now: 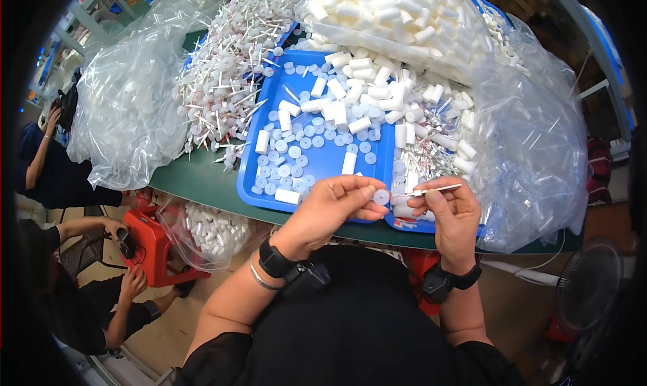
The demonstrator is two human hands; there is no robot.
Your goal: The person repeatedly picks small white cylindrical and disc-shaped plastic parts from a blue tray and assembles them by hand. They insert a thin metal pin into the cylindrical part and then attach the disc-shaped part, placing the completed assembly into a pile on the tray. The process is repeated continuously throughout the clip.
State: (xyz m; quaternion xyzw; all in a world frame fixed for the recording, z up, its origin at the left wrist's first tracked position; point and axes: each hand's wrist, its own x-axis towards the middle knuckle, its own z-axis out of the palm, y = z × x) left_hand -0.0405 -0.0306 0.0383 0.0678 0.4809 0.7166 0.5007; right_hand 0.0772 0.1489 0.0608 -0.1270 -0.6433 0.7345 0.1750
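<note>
Between the thumb and fingers of my left hand (337,202) is a small translucent plastic disc (381,197) with a hole at its centre. My right hand (449,211) pinches a thin white stick (441,190), its narrow end pointing left at the disc; a small gap seems to lie between them. Both hands are over the near edge of a blue tray (323,190). In that tray lie many loose discs (294,152) and white foam-like cylinders (335,89). Right of it, a second tray holds thin metal-looking pins (431,158) and more cylinders.
A heap of discs fitted on sticks (226,69) stands at the left. Clear plastic bags (131,109) flank the green table (195,187), and a big bag of white cylinders (404,22) sits behind. Other people sit at the left by a red stool (151,244). A fan (590,285) stands lower right.
</note>
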